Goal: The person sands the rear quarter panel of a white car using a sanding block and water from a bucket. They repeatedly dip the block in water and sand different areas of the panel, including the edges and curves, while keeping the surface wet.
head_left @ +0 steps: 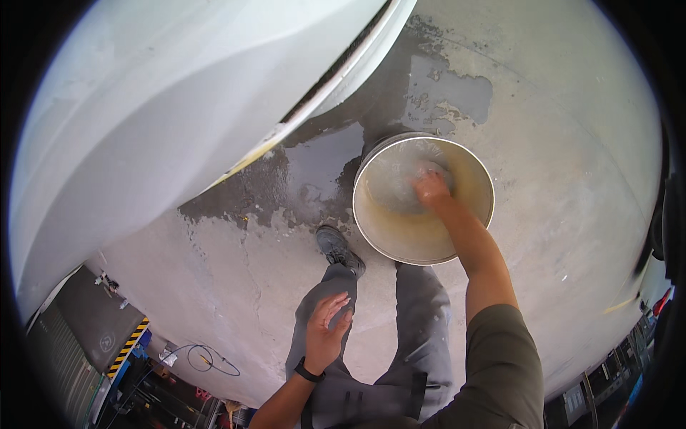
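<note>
The right hand (431, 187) is plunged into the pale round bucket (423, 198), which stands on the wet concrete floor (557, 179) at about one o'clock from the person's shoe (339, 248). Its grip is blurred under murky water, so I cannot tell whether it clutches anything. The left hand (327, 330) rests flat and released on the thigh. This looks like rinsing or wetting something; next likely comes lifting and wringing.

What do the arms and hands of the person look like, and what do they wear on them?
Both hands are bare, without gloves. The left hand has a black band around its wrist and a bare forearm. The right hand has a bare forearm too, and a short olive-green sleeve covers the upper arm.
</note>
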A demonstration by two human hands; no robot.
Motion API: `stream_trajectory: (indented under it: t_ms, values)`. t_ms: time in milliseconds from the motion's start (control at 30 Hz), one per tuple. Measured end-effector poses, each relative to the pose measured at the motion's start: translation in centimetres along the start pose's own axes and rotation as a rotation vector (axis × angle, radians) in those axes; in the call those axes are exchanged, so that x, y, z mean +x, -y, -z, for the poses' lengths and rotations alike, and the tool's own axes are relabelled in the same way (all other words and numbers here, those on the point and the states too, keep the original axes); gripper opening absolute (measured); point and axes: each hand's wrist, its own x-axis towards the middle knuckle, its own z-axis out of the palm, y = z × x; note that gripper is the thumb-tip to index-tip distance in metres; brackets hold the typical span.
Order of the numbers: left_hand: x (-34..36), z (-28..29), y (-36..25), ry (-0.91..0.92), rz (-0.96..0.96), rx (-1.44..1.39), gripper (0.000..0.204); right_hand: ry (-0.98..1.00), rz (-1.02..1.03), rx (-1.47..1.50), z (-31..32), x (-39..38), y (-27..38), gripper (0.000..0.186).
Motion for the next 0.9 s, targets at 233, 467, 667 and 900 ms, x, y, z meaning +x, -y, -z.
stream_trajectory:
  t_ms: [233,467,667,900]
  values:
    - [-3.6,8.4,-13.0,0.264,-0.694,1.03,0.048,-0.203,0.264,-0.359,33.7,-20.9,10.9,0.065]
    - [-1.0,19.0,-37.3,0.396,-1.561,2.134,0.059,-0.463,0.096,-0.566,63.7,-36.2,38.8,0.055]
    - [-3.4,29.1,-53.3,0.51,-1.609,2.692,0.087,-0.905,-0.141,-0.58,76.3,-39.3,58.2,0.052]
    - [-6.4,49.2,-57.8,0.675,-1.733,2.533,0.085,-1.262,-0.465,0.016,66.9,-41.2,58.9,0.06]
